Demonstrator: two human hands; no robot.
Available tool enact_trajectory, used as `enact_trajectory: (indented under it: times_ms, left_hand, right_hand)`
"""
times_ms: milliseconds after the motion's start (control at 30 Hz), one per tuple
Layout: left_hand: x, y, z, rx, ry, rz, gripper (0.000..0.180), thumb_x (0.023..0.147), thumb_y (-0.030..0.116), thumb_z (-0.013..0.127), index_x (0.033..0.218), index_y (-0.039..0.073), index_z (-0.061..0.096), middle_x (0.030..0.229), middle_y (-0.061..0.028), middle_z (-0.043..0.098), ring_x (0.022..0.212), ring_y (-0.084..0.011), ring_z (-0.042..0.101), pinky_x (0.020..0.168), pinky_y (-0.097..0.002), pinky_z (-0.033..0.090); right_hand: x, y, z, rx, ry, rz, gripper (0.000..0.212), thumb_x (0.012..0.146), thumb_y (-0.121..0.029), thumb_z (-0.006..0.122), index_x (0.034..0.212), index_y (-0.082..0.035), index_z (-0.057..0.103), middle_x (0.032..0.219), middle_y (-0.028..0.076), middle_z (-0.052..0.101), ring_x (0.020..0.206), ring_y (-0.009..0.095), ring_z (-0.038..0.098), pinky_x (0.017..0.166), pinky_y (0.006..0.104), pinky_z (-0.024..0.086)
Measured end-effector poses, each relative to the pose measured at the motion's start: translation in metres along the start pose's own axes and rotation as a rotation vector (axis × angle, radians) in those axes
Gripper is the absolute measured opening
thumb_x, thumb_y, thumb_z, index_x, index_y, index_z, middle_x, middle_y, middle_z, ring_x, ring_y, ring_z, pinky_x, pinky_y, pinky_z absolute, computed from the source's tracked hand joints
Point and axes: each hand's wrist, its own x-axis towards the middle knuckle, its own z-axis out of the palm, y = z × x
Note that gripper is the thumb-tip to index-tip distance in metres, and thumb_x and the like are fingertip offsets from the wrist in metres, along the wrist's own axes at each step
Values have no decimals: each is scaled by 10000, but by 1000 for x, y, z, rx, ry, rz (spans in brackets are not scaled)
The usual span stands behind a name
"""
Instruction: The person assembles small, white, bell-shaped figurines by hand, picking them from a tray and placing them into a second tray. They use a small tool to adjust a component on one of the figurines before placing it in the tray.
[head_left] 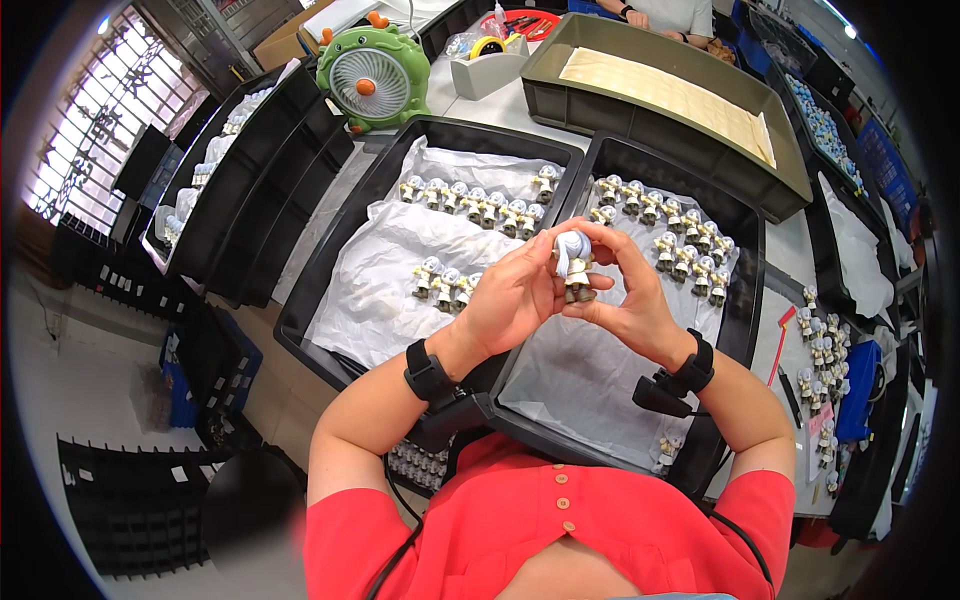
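A small figurine point(575, 267) with pale blue-grey hair, a white-and-gold outfit and dark boots is held upright between my two hands. My left hand point(508, 297) grips it from the left, its fingertips partly hidden behind the figurine. From the other side my right hand point(634, 292) curls around it, thumb near the boots and fingers near the head. Below my hands two black trays lined with white paper stand side by side. The left tray point(345, 232) carries rows of similar figurines point(472, 203); more figurines point(690, 250) stand in the right tray point(745, 262).
A green fan point(372, 78) stands beyond the left tray. Behind the right tray is an olive bin point(640, 118) with a cream sheet inside. Stacked black trays point(270, 190) rise at left. More figurines point(825, 350) and a blue box point(857, 390) lie at right. Another person point(675, 15) sits opposite.
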Motion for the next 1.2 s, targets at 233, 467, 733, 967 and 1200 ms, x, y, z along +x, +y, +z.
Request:
enact_trajectory:
  times_ms: [233,467,733,967,1200]
  left_hand:
    - [-1,1,0,-36,10,-30,461,1012,286,261,1411,56,282,1277,-134,490,1115,-279,556,896,-407,482]
    - [0,0,-1,-34,38,-39,474,1014,353,273,1372,49,339,1283,-139,489,1116,-270,556,889,-405,495]
    - [1,-1,-3,-66,-4,-47,451,1012,278,283,1405,58,291,1289,-122,480,1129,-274,556,917,-405,482]
    - [-5,21,-3,31,5,10,471,954,277,510,1355,63,389,1143,-97,562,989,-196,590,862,-339,493]
    - [-25,90,-58,609,545,-56,319,856,180,676,1136,67,571,913,-31,625,789,-132,623,679,-290,502]
  right_hand:
    - [1,-1,0,24,28,18,731,638,-100,820,1280,-88,470,1223,86,527,1076,213,556,938,342,453]
    - [1,2,1,8,37,7,727,637,-106,820,1276,-86,473,1207,87,538,1064,213,558,929,338,454]
    - [-1,2,1,-49,69,-32,723,643,-108,816,1271,-69,462,1212,83,541,1071,206,542,885,321,458]
    - [-1,-1,-3,-45,78,-73,733,668,-120,811,1303,-86,445,1210,81,551,1095,189,539,882,332,431]
    - [-2,4,-10,-57,122,-41,657,716,-140,779,1293,-83,468,1193,80,563,1080,193,538,858,318,438]
